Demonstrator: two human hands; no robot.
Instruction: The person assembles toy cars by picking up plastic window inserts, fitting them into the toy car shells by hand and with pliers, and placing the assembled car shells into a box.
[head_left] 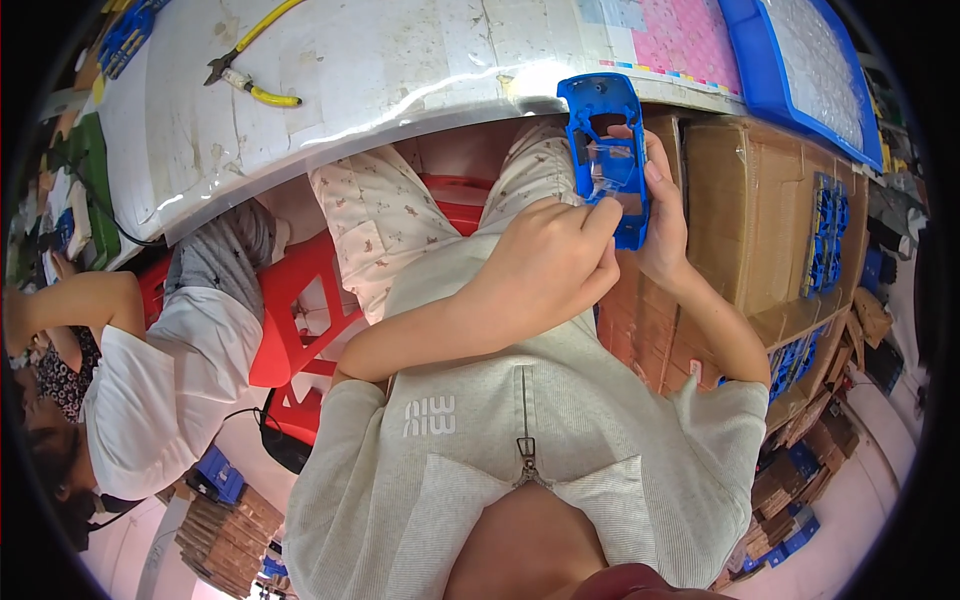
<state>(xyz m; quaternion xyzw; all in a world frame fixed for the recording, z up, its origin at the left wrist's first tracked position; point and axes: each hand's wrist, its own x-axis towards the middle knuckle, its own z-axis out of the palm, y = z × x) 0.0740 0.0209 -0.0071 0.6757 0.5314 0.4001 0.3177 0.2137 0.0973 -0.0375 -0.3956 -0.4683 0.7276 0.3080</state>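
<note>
Above my lap, just past the table's front edge, my right hand (664, 212) grips a long blue plastic housing (628, 228) by its right side. The housing stands nearly upright, with its openings facing me. My left hand (556, 250) reaches across from the left with fingers closed, its fingertips against the housing's lower middle. At those fingertips a clear plastic piece (612, 168) lies within the housing's opening, pinched at its lower end. The fingers partly hide that end.
Yellow-handled cutting pliers (238, 78) lie on the white table (390, 65). A blue tray (760, 60) with bubble wrap sits at the right. Below it, an open cardboard box (715, 210) holds blue parts. At left, another person (170, 385) sits near a red stool (290, 320).
</note>
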